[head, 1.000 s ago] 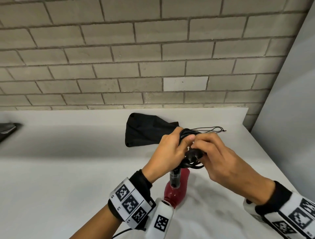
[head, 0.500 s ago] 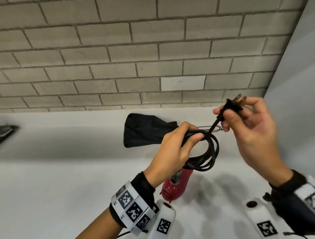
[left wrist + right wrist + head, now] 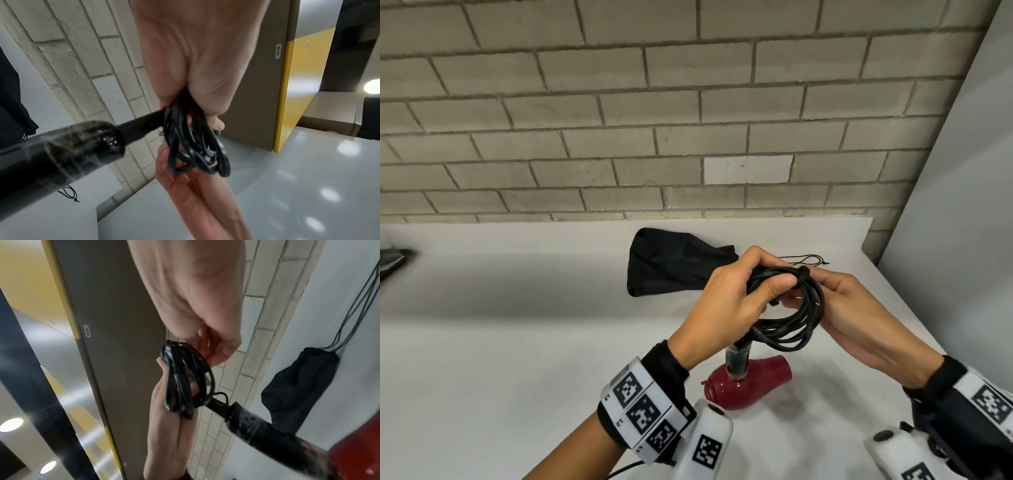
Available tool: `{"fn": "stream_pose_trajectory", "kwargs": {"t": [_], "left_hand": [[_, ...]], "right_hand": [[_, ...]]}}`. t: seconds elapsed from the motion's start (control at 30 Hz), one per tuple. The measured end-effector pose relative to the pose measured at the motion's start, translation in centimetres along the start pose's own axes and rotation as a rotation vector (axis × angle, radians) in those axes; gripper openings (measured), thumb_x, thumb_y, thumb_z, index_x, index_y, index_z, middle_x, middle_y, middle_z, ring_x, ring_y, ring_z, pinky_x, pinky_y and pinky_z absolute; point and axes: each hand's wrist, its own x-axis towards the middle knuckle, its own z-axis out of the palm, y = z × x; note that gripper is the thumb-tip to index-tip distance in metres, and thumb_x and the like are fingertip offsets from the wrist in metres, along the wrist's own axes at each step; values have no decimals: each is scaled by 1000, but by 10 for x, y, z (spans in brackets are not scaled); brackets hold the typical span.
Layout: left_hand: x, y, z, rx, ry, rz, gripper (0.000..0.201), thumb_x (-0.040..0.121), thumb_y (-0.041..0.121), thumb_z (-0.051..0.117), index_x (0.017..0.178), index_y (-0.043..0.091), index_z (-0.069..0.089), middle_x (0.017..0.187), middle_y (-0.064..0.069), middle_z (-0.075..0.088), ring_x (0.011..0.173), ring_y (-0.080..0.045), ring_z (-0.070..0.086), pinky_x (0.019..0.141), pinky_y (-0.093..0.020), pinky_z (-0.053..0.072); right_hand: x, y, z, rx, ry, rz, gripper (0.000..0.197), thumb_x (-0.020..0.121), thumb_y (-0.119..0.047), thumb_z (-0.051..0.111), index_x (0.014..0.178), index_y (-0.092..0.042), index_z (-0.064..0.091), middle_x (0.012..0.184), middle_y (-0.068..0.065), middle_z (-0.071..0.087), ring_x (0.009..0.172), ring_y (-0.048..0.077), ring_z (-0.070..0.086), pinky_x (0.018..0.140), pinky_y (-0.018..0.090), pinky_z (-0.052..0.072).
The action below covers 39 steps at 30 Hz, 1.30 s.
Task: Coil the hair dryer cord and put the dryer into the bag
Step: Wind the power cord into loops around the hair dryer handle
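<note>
we have the cord (image 3: 787, 308) gathered into several loops, held up over the desk (image 3: 517, 342). our left hand (image 3: 726, 305) is clenched around the top of the bundle, thumb pressed across the strands. our right hand (image 3: 859, 308) comes in from 3 o'clock with its fingers at the far side of the loops; it seems to be tucking the plug end in, though we cannot tell whether it grips the cord or only steadies it, since the plug is hidden and the wrist views are blurred there. the red hair dryer (image 3: 750, 380) hangs by its black handle just below the coil, at 6 o'clock from our hands, with its body close to the desk or resting on it. the black bag (image 3: 671, 263) lies flat at 11 o'clock from the coil, near the brick wall (image 3: 619, 120), its drawstring (image 3: 808, 259) trailing toward 3 o'clock.

we judge the coiling nearly done. what is left is to secure the end, open the bag and put the dryer in.
</note>
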Motion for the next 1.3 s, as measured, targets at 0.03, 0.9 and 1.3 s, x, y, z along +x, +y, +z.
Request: {"fn": "stream_pose_trajectory", "kwargs": {"t": [0.03, 0.9, 1.3], "left_hand": [[0, 0, -1, 4, 24, 5, 17, 91, 26, 60, 100, 12, 59, 78, -2, 68, 64, -18, 59, 60, -28, 48], [10, -7, 3, 274, 136, 190, 18, 96, 22, 50, 107, 14, 62, 95, -3, 66, 91, -13, 60, 81, -29, 48], [10, -16, 4, 287, 36, 144, 19, 94, 29, 55, 107, 15, 60, 94, -3, 63, 84, -10, 60, 75, -22, 47]], "right_hand": [[-1, -1, 2, 63, 16, 10, 29, 96, -18, 47, 102, 0, 69, 93, 16, 73, 87, 18, 65, 78, 21, 55], [-7, -23, 13, 187, -170, 176, 22, 69, -39, 74, 82, -22, 68, 81, -4, 59, 92, 21, 63, 84, 44, 55], [-10, -13, -4, 85, -292, 146, 52, 78, 4, 45, 125, -15, 51, 123, 15, 64, 111, 20, 65, 91, 33, 55]]}}
